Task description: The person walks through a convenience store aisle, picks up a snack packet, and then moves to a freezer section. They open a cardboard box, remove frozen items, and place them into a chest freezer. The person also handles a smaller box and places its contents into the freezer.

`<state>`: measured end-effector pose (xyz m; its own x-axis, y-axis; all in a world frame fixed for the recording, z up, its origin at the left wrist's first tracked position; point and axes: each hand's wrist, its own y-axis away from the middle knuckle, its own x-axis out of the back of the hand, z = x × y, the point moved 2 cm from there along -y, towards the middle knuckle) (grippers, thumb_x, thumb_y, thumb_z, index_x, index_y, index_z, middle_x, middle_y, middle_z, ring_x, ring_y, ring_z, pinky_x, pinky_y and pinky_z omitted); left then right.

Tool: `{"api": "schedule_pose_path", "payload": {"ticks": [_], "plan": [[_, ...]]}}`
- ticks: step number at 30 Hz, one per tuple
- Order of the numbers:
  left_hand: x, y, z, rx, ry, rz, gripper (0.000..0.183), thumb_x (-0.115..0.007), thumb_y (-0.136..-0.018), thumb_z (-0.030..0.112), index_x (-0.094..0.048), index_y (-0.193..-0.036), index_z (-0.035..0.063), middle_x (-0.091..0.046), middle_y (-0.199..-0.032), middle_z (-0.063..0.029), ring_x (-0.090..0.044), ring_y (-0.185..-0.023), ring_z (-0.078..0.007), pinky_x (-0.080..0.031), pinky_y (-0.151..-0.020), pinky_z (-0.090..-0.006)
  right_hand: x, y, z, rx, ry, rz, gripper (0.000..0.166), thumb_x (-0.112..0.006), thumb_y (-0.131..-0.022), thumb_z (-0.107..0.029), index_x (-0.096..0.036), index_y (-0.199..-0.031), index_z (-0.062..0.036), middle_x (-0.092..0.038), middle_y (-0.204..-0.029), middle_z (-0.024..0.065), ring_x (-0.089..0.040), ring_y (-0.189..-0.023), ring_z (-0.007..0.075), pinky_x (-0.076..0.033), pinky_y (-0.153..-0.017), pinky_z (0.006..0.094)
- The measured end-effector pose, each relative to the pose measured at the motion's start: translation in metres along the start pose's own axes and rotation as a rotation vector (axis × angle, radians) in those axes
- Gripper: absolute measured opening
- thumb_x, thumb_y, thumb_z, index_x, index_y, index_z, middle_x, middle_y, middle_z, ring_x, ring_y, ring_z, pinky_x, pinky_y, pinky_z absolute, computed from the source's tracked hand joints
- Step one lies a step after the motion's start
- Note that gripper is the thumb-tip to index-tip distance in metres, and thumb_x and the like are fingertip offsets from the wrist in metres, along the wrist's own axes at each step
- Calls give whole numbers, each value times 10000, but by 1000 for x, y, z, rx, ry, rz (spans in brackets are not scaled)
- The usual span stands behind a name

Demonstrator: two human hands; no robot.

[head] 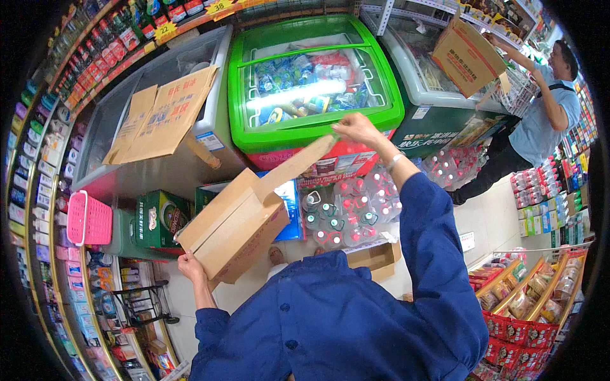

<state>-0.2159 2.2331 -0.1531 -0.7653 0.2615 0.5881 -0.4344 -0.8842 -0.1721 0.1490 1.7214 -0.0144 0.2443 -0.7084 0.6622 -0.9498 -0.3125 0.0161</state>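
Note:
A brown cardboard box [233, 224] is tilted in front of my body, above the floor. My left hand [193, 267] grips its lower left edge, thumb on the top face. From the seam at the box's far end rises a long strip of brown packing tape [300, 164], still joined to the box. My right hand [358, 129] pinches the strip's free end between thumb and fingers, over the front rim of a green chest freezer [314, 132]. A paler band runs along the box's top seam.
Flattened cardboard [162, 119] lies on the left freezer. Bottled drinks [352, 209] stand on the floor ahead, beside an open carton [376, 261]. A pink basket [90, 219] is at left. At right, a person [543, 109] handles another carton [469, 57] near snack racks [529, 295].

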Motion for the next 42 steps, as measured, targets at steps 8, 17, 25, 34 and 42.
{"api": "schedule_pose_path", "payload": {"ticks": [8, 17, 25, 34, 42], "plan": [[-5, -25, 32, -244, -283, -92, 260, -531, -865, 224, -544, -790, -25, -591, -748, -243, -563, -723, -428, -424, -650, -484, -6, 103, 93, -631, -833, 25, 198, -604, -865, -239, -538, -728, -112, -433, -505, -45, -346, -368, 53, -239, -339, 210], [-62, -79, 53, -369, -216, -267, 284, -528, -866, 231, -541, -752, -29, -583, -701, -240, -564, -682, -423, -416, -621, -486, -46, 153, 164, -932, -1305, 554, 169, -561, -877, -159, -521, -728, -90, -491, -555, -17, -418, -414, 69, -307, -350, 207], [-75, -94, 10, -331, -211, -337, 311, -537, -853, 248, -557, -740, -41, -586, -699, -251, -568, -685, -432, -417, -632, -490, -95, 169, 159, -945, -1409, 964, 197, -440, -919, -139, -548, -785, -42, -571, -630, 41, -527, -509, 134, -447, -453, 250], [-84, -93, -26, -161, -52, -442, 262, -552, -845, 214, -533, -742, -26, -580, -717, -232, -539, -636, -369, -425, -615, -455, -107, 163, 188, -688, -1267, 1376, 139, -417, -788, -2, -508, -684, 4, -551, -601, 147, -520, -448, 224, -406, -392, 316], [-77, -95, -39, -343, -205, -307, 317, -534, -866, 209, -537, -716, -71, -555, -721, -282, -528, -709, -452, -393, -650, -507, -66, 177, 155, -778, -1189, 1611, 91, -468, -785, -16, -535, -735, 20, -585, -638, 130, -559, -470, 198, -436, -385, 282]]}}
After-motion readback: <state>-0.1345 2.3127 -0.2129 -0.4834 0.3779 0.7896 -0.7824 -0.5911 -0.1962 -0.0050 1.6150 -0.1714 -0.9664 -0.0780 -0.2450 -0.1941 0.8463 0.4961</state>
